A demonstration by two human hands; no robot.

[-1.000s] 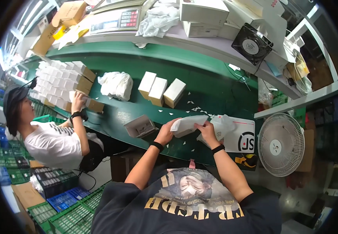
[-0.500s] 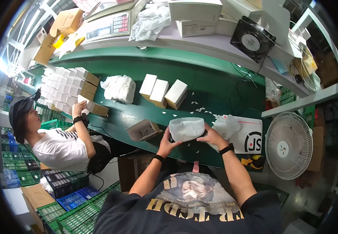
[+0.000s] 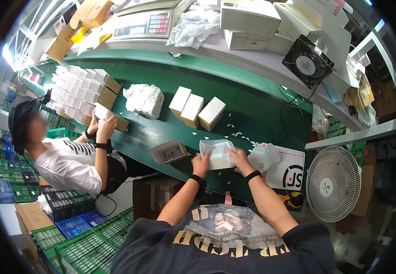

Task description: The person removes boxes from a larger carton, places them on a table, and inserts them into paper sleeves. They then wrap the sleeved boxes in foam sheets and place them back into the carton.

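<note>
Between my two hands is a white package in a thin translucent plastic bag (image 3: 220, 155), held above the near edge of the green worktable (image 3: 248, 102). My left hand (image 3: 200, 164) grips its left end, and my right hand (image 3: 240, 160) grips the right end with the thumb over the top. What lies inside the bag cannot be made out. Left of my left hand, an opened cardboard box (image 3: 168, 152) lies with its open side toward me. Beside my right hand are a crumpled plastic bag (image 3: 264, 156) and a flat white printed bag (image 3: 287, 166).
Three white-topped boxes (image 3: 192, 109) stand farther back, beside a white plastic bundle (image 3: 144, 101). At left, a co-worker (image 3: 70, 160) handles a small box near stacked boxes (image 3: 81, 89). A shelf with a scale (image 3: 143, 26) spans the back. A fan (image 3: 334, 185) stands right; crates (image 3: 88, 251) lie lower left.
The bagged package has tipped in my hands, and its film now lies flatter under my thumbs. The co-worker's two hands have come together on a small box. The whole view has shifted slightly.
</note>
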